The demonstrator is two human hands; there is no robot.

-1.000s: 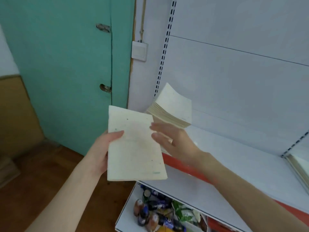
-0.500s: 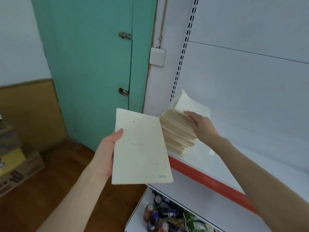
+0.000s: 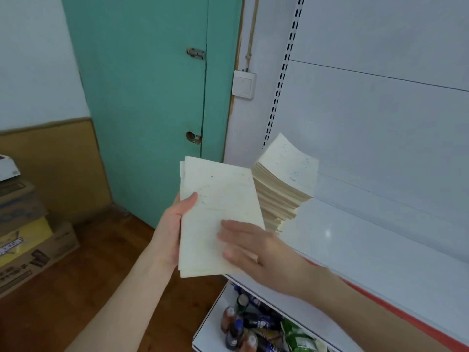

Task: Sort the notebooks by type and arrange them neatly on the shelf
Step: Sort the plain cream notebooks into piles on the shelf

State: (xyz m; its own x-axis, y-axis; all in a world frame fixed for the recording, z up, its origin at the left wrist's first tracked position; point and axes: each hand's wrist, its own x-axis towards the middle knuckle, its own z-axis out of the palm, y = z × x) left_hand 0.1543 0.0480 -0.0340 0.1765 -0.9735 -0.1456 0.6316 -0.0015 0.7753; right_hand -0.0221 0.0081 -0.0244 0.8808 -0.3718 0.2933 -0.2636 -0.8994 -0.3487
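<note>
My left hand [image 3: 173, 226] grips a few thin cream notebooks [image 3: 215, 199] by their left edge, thumb on the front cover, in front of the shelf's left end. My right hand [image 3: 250, 246] lies on the lower right of that cover with its fingers straight. Behind them a tall stack of cream notebooks [image 3: 281, 189] stands at the left end of the white shelf [image 3: 375, 247], its top cover curling upward.
The shelf has a red front strip [image 3: 406, 316] and a white back panel. A lower shelf holds bottles [image 3: 238, 323] and green packets. A teal door [image 3: 152, 97] is to the left, cardboard boxes [image 3: 28, 235] are stacked on the wooden floor.
My right hand has left the shelf stack and come back onto the notebooks in my left hand. That held bundle now shows a second cover edge behind the front one.
</note>
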